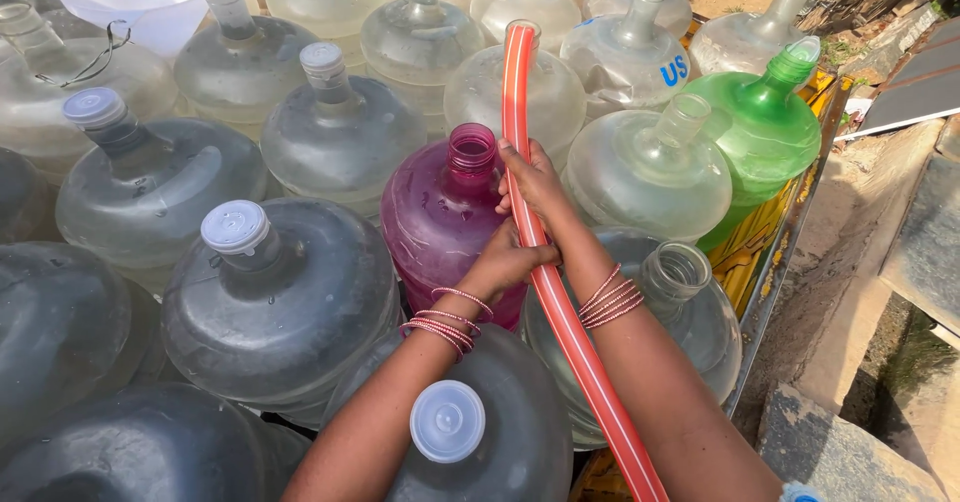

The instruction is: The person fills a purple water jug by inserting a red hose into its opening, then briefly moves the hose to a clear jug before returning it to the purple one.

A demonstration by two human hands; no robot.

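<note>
- Head view: I have both hands on the red hose (pixel 560 312), which runs up from the lower right edge and ends at the mouth of a clear jug (pixel 515 92) behind the purple jug (pixel 445 217).
- My right hand (pixel 535 184) is closed around the hose just right of the purple jug's open neck; my left hand (pixel 508 262) is clenched on it lower down, against that jug's shoulder.
- Around the purple jug stand capped clear jugs (pixel 275 297), with a green jug (pixel 760 127) well off to its right.
- I judge the step in hand to be steering the hose tip between jugs.
- The next move calls for a firm two-handed grip while the tip swings toward the purple jug's neck without whipping loose.
</note>
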